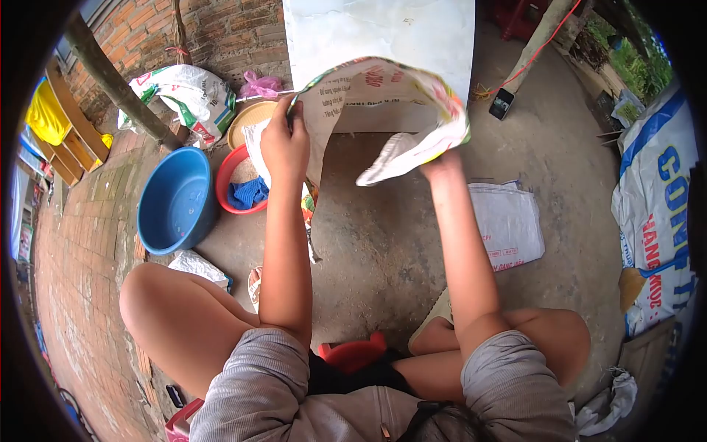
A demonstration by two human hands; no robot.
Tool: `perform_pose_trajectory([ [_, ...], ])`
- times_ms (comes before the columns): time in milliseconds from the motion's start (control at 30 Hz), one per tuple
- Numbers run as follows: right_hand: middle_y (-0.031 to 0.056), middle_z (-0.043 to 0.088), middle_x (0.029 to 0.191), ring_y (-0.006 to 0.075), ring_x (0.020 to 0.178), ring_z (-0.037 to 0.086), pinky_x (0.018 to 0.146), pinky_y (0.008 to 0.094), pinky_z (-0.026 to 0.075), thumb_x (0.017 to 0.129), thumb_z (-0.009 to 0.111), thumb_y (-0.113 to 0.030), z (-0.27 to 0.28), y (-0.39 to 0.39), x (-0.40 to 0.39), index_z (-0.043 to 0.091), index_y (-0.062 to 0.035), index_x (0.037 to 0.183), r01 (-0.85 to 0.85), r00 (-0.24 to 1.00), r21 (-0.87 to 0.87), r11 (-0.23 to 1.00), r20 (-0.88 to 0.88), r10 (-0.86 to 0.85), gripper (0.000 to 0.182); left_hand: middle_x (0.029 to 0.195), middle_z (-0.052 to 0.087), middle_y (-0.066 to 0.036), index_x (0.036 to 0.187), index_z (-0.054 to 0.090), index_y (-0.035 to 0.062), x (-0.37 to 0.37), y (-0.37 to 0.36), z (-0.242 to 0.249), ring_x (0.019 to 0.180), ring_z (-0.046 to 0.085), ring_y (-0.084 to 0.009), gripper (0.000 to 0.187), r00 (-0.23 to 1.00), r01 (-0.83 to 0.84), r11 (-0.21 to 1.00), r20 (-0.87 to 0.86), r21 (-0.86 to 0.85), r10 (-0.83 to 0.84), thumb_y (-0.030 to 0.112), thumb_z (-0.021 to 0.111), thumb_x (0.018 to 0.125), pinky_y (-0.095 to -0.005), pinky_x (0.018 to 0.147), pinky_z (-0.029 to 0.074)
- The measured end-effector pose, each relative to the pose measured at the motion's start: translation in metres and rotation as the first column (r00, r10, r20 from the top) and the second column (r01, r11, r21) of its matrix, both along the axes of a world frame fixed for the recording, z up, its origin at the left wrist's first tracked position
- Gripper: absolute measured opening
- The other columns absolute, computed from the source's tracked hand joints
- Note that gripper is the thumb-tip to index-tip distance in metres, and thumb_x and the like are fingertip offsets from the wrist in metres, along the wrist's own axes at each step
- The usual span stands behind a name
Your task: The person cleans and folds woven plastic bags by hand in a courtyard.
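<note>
I hold up a printed woven sack (339, 103), its rim bent into a wide arch and lettering showing on it. My left hand (283, 147) is closed on the sack's left edge, thumb and fingers pinching it. On the other side my right hand (442, 163) grips the right edge, its fingers mostly hidden behind the folded sack. The sack's left part hangs down below my left hand. A flat, folded white sack (508, 225) with red print lies on the ground beside my right forearm.
On the left stand a blue basin (177, 199) and a red basin (224, 180) with a blue cloth (248, 193). A white board (379, 33) stands ahead. A phone (501, 104) leans against a post. Large printed sacks (659, 199) line the right side.
</note>
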State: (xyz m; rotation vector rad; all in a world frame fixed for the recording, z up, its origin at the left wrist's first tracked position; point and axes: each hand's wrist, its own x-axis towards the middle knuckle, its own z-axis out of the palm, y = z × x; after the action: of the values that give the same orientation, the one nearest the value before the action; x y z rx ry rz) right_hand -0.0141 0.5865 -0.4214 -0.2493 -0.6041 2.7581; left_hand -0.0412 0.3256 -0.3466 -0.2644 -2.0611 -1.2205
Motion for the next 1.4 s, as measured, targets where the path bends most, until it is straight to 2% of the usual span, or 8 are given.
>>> perform_pose_trajectory([
  [100, 0.0094, 0.046, 0.138, 0.0318, 0.127, 0.041, 0.105, 0.0531, 0.035, 0.084, 0.057, -0.054, -0.057, -0.032, 0.001, 0.046, -0.0122, 0.13, -0.393, 0.902, -0.586, 0.709, -0.096, 0.421, 0.063, 0.067, 0.063, -0.017, 0.106, 0.066, 0.0103, 0.01, 0.008, 0.005, 0.058, 0.061, -0.0296, 0.019, 0.995, 0.044, 0.998, 0.094, -0.046, -0.04, 0.019, 0.058, 0.091, -0.0376, 0.056, 0.045],
  [167, 0.0106, 0.036, 0.145, 0.0329, 0.126, 0.039, 0.102, 0.0616, 0.029, 0.086, 0.044, -0.064, -0.045, -0.077, 0.017, 0.041, -0.0167, 0.133, -0.197, 0.728, -0.181, 0.964, 0.631, 0.267, 0.067, 0.067, 0.063, -0.016, 0.107, 0.066, 0.0095, 0.008, 0.009, 0.001, 0.057, 0.06, -0.0277, 0.02, 0.997, 0.056, 0.998, 0.052, -0.041, -0.054, 0.019, 0.058, 0.091, -0.0364, 0.056, 0.045],
  [333, 0.0177, 0.042, 0.133, 0.0371, 0.124, 0.04, 0.1, 0.0555, 0.034, 0.087, 0.038, -0.065, -0.01, -0.104, 0.034, 0.041, -0.0111, 0.131, -0.484, 0.874, -0.371, 0.792, -0.234, 0.425, 0.07, 0.065, 0.062, -0.015, 0.107, 0.066, 0.0086, 0.007, 0.006, 0.001, 0.054, 0.059, -0.0248, 0.021, 0.993, 0.073, 0.997, 0.097, 0.02, -0.074, 0.02, 0.058, 0.092, -0.0347, 0.056, 0.044],
  [467, 0.0201, 0.048, 0.128, 0.036, 0.126, 0.042, 0.094, 0.0491, 0.043, 0.093, 0.042, -0.05, -0.011, -0.079, 0.026, 0.045, -0.004, 0.124, -0.451, 0.872, -0.352, 0.82, -0.372, 0.319, 0.056, 0.064, 0.061, -0.015, 0.108, 0.066, 0.009, 0.002, 0.004, -0.005, 0.054, 0.058, -0.024, 0.021, 0.993, 0.095, 0.994, 0.072, 0.046, -0.098, 0.02, 0.059, 0.091, -0.0344, 0.055, 0.044],
  [767, -0.0017, 0.045, 0.052, 0.0166, 0.046, 0.045, 0.044, 0.0321, 0.037, 0.09, 0.047, -0.044, -0.042, 0.012, 0.004, 0.05, -0.0203, 0.071, 0.006, 0.919, -0.093, 0.996, 0.394, 0.031, 0.03, 0.065, 0.062, -0.016, 0.108, 0.067, 0.0136, -0.007, -0.011, -0.007, 0.057, 0.061, -0.0284, 0.02, 0.999, -0.03, 0.998, -0.032, -0.055, 0.029, 0.02, 0.06, 0.09, -0.0366, 0.058, 0.046],
  [900, 0.0023, 0.066, 0.078, 0.0186, 0.058, 0.061, 0.047, 0.0308, 0.047, 0.09, 0.057, -0.032, -0.018, 0.07, 0.02, 0.064, -0.0141, 0.1, 0.08, 0.893, 0.38, 0.922, 0.383, -0.236, 0.021, 0.067, 0.063, -0.017, 0.109, 0.068, 0.0134, -0.014, -0.023, -0.011, 0.059, 0.061, -0.0307, 0.022, 0.996, -0.076, 0.996, 0.035, -0.044, 0.078, 0.023, 0.06, 0.09, -0.0375, 0.059, 0.046],
  [1100, 0.0084, 0.066, 0.105, 0.0156, 0.092, 0.062, 0.083, 0.0295, 0.048, 0.082, 0.07, -0.003, 0.059, 0.11, 0.065, 0.057, -0.0006, 0.111, 0.398, 0.801, 0.878, 0.265, -0.192, -0.567, 0.033, 0.074, 0.064, -0.01, 0.121, 0.064, 0.0176, -0.005, -0.017, 0.003, 0.065, 0.054, -0.0095, 0.037, 0.912, 0.408, 0.913, 0.022, 0.02, -0.409, 0.015, 0.069, 0.085, -0.0256, 0.064, 0.046],
  [1400, 0.0168, 0.051, 0.133, 0.0261, 0.117, 0.053, 0.098, 0.0392, 0.043, 0.081, 0.075, -0.023, -0.183, 0.131, 0.095, 0.039, 0.0043, 0.137, 0.023, 0.54, 0.731, 0.682, 0.565, -0.624, 0.073, 0.109, 0.066, -0.011, 0.114, 0.065, 0.0205, 0.014, 0.006, -0.224, 0.095, 0.063, -0.0349, 0.039, 0.728, 0.43, 0.809, 0.684, -0.401, -0.048, 0.032, 0.07, 0.078, -0.047, 0.081, 0.05],
])
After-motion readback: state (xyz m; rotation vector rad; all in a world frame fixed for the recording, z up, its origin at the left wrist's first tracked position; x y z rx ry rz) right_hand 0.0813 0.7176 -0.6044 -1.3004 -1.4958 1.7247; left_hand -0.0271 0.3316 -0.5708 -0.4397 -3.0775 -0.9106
